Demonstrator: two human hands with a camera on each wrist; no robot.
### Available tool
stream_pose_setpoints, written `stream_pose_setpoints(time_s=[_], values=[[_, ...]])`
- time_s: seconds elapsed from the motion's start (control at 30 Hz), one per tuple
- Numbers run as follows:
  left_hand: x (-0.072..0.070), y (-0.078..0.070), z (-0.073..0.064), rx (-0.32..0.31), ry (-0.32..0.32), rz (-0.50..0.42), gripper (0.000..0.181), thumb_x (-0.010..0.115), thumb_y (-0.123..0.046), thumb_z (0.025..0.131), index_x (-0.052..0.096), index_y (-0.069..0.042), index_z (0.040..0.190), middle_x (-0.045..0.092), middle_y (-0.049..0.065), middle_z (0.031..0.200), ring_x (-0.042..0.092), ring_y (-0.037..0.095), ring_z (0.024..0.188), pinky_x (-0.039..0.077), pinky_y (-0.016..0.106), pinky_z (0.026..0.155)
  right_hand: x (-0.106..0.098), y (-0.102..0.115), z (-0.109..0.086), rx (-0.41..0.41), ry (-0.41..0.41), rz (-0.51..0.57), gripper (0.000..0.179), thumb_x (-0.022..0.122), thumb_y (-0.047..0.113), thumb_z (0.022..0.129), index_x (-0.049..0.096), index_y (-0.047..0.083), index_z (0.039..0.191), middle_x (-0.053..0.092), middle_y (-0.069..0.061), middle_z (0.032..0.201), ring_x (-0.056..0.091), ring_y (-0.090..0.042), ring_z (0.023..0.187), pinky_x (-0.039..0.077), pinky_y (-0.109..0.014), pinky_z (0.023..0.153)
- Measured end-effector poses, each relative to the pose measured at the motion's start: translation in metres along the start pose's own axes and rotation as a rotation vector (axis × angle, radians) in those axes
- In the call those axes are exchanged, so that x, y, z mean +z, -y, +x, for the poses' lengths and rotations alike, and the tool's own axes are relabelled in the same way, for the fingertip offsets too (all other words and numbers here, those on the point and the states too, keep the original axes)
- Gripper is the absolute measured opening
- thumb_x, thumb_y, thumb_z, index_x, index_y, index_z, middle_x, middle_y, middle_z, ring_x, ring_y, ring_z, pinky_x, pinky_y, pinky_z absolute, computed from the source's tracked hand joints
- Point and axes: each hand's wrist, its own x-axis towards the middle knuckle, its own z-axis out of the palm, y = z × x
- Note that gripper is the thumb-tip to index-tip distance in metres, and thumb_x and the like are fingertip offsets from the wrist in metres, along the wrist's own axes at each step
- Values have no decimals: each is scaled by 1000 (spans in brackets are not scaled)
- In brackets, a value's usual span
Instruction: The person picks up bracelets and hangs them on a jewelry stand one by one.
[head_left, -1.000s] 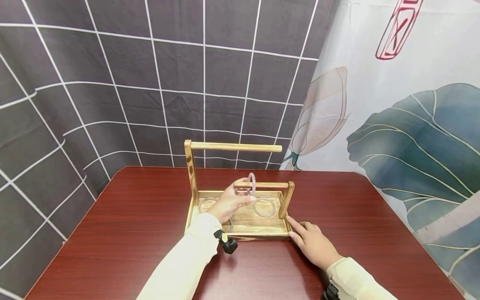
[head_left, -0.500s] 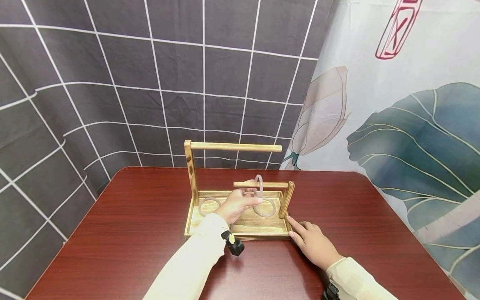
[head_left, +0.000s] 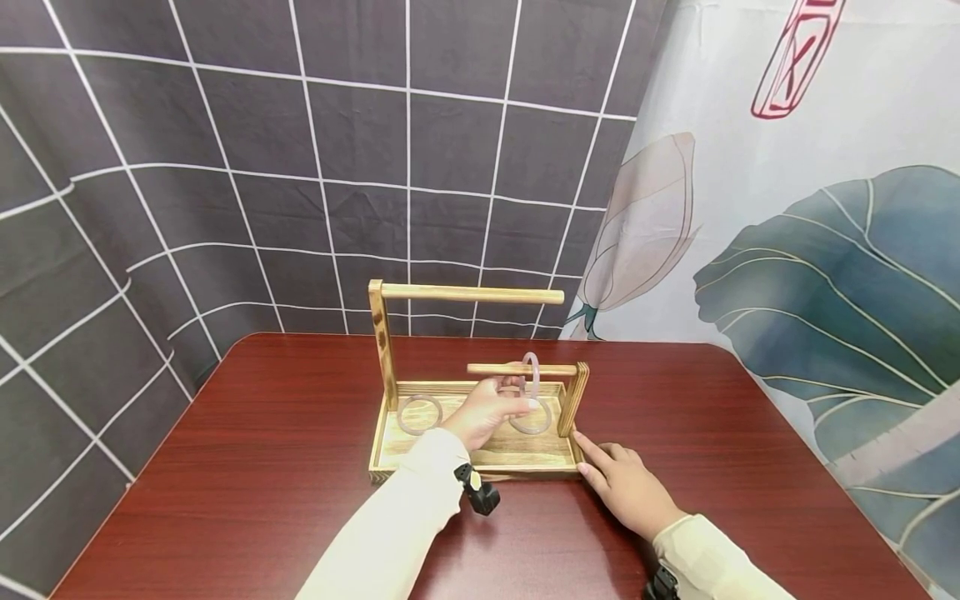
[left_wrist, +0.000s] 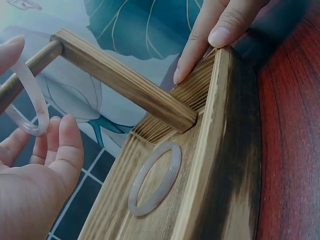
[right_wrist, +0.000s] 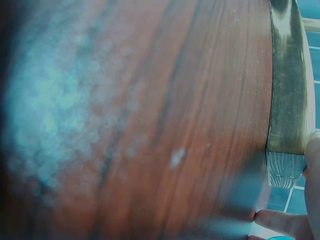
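My left hand [head_left: 483, 412] pinches a pale, translucent bangle [left_wrist: 36, 97] between thumb and fingers. That bangle encircles the lower wooden rod [head_left: 558, 370] of a wooden rack, partway along it, as the left wrist view confirms. Under the rod, a second pale bangle [left_wrist: 137, 212] lies flat in the rack's tray [head_left: 532, 468]. Another bangle [head_left: 401, 414] rests at the tray's left, beside my left wrist. My right hand [head_left: 633, 492] touches the tray's right end with extended fingers, its thumb tip [left_wrist: 220, 37] on the front corner.
A longer upper rod [head_left: 472, 293] juts rightward from the tall left post [head_left: 383, 350]. The short post [head_left: 573, 400] carries the lower rod at the right. The rack stands on a reddish-brown table [head_left: 300, 417], before a dark grid-patterned cloth [head_left: 360, 217] and a floral one.
My left hand has slid the bangle rightward along the lower rod, toward the short post. A bangle near the tray's front is now covered by my left arm. The right hand stays put.
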Motion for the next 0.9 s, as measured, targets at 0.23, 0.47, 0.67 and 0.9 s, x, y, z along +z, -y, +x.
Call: stream_pose_setpoints(time_s=[0.23,0.47,0.67,0.9], values=[[8,1,2,-6,-34,4,36,65,5,79,51,6,112,55,5,95,58,10,82,52,35,86,0,0,0,-1,-2,-1,46,52,34,98,49,20,142,57,-19,120,51,-42,116,46,-57,90],[12,3,3,-4,-45,2,44,65,4,79,48,12,118,55,9,101,58,10,83,49,48,95,0,1,0,2,1,-2,46,52,35,98,49,21,142,57,-19,120,51,-42,116,46,-57,91],[13,4,5,-7,-38,20,33,66,3,79,52,4,109,56,5,92,58,10,81,49,48,94,0,0,0,4,-1,-2,46,53,35,98,49,21,142,56,-19,121,50,-42,116,46,-57,91],[17,5,8,-22,-54,54,45,68,1,79,50,8,120,59,10,101,59,12,87,50,45,93,1,0,0,1,-5,-2,46,53,34,98,49,21,142,56,-19,120,51,-42,115,46,-57,90]])
